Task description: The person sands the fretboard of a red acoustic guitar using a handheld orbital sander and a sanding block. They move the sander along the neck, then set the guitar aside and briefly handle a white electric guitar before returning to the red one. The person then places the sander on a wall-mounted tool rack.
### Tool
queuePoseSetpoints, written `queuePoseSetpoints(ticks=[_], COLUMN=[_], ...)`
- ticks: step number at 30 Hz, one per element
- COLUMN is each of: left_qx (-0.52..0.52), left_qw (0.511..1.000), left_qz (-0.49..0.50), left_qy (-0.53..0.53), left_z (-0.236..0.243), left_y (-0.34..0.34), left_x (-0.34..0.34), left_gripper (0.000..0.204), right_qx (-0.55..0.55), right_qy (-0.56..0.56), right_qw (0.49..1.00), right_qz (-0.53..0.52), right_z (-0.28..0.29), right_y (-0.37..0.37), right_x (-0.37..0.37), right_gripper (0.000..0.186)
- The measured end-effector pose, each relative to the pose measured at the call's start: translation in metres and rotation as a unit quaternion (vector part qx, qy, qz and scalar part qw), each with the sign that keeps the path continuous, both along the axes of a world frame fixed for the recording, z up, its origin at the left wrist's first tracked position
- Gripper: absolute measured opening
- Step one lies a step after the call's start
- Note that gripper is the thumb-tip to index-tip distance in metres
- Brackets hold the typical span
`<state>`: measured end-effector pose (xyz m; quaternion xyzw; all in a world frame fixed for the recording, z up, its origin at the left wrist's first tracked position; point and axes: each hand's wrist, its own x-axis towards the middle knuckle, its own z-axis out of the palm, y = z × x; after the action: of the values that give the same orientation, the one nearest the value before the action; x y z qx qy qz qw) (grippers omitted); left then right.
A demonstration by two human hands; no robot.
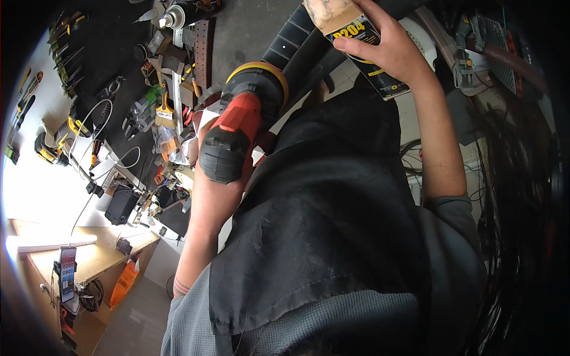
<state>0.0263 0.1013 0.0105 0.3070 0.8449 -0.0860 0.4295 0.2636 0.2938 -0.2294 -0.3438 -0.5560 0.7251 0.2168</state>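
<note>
My left hand [214,191], mostly hidden under the tool, grips a red and black power polisher [242,110] with a round black head and a yellow-edged pad. The pad is next to a dark guitar neck [287,46] with metal frets and a white dot. My right hand [399,50] is closed round a tan block in a black carton with yellow print [374,62], which looks like a bar of polishing compound. The block's tan, worn end [330,13] sticks out of the carton, close above the neck. Whether the pad touches the neck I cannot tell.
A dark bench top [234,26] bears a flat brush [165,110], a perforated brown strip [204,53], a spray can [172,18] and many small tools. At lower left a phone [67,273] is mounted by a wooden table [101,252]. A black apron [320,237] covers my front.
</note>
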Motion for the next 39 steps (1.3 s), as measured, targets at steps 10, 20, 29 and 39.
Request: queuePoseSetpoints(ticks=[10,20,29,39], left_qx=[0.021,0.066,0.114,0.132], left_qw=[1.000,0.990,0.967,0.974], left_qz=[0.011,-0.124,-0.225,-0.037], left_qy=[0.009,-0.029,-0.047,-0.182], left_z=[-0.003,0.003,0.012,-0.012], left_y=[-0.002,-0.011,-0.044,-0.063], left_x=[-0.016,0.006,-0.012,-0.014], left_gripper=[0.060,0.069,0.065,0.078], right_qx=[-0.009,0.017,-0.051,-0.253], right_qy=[0.002,-0.030,-0.107,-0.067], right_qw=[1.000,0.999,0.976,0.891], right_qz=[0.001,0.003,0.182,0.371], right_z=[-0.001,0.013,-0.014,-0.005], right_y=[-0.001,-0.004,-0.053,-0.086], right_x=[-0.001,0.001,0.053,0.027], right_gripper=[0.074,0.071,0.074,0.079])
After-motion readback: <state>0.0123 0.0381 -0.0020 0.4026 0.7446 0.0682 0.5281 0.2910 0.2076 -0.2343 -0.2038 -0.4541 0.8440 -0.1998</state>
